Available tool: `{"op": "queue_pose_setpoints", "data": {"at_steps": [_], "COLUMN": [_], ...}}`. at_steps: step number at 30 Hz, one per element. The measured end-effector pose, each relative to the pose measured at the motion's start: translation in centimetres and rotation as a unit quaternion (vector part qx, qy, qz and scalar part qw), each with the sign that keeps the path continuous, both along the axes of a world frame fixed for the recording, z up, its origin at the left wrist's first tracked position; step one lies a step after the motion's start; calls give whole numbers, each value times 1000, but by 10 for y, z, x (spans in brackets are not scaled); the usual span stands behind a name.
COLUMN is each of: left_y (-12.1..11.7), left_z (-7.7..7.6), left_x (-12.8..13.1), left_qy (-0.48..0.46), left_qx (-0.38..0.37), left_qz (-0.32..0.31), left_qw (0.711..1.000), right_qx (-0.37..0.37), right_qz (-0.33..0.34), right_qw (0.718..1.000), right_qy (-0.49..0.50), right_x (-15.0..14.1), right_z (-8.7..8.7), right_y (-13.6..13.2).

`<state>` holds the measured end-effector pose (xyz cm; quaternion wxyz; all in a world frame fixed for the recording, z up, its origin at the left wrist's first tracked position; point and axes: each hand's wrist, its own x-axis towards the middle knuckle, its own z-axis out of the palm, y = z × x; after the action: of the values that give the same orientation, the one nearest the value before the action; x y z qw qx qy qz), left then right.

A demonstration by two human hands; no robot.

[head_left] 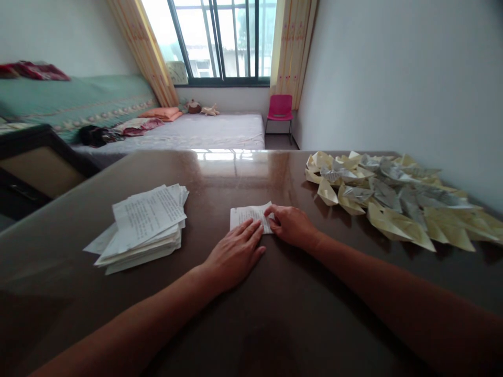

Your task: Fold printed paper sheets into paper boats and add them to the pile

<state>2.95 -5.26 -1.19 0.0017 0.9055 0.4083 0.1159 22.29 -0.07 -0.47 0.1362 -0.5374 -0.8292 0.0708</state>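
Note:
A small sheet of printed paper, which looks folded, lies on the brown table in front of me. My left hand rests flat on its lower part, fingers stretched out and open. At the paper's right edge is my right hand, with its fingers curled and the index finger and thumb closed on that edge. Part of the paper is hidden under both hands. To the left sits a loose stack of printed sheets. Many folded paper boats, yellowish and white, stand in rows at the right.
The glossy brown table reaches toward a bed with pillows and clothes. A pink chair stands by the window. At the left is a dark wooden piece of furniture; a white wall runs along the right.

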Motion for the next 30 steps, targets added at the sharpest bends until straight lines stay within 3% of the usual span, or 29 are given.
{"op": "queue_pose_setpoints", "data": {"at_steps": [4, 9, 14, 17, 21, 30], "left_y": [-1, -2, -2, 0, 1, 1], "left_z": [-6, -1, 3, 5, 9, 25], "left_x": [-5, -5, -5, -10, -18, -20], "left_qy": [-1, 25, 38, 59, 110, 216], "left_qx": [-39, -58, -45, -35, -8, 62], "left_qz": [-5, -4, -9, -22, -9, 42], "left_qw": [999, 998, 998, 997, 994, 974], "right_qx": [0, 53, 67, 53, 63, 58], "right_qz": [3, 42, 232, 290, 297, 241], "right_qw": [1000, 997, 970, 953, 942, 940], "right_qy": [-12, -45, -28, -76, -143, -234], "right_x": [1, 9, 16, 17, 14, 3], "right_z": [1, 17, 26, 25, 28, 38], "right_y": [0, -2, -4, -4, -11, -25]}}
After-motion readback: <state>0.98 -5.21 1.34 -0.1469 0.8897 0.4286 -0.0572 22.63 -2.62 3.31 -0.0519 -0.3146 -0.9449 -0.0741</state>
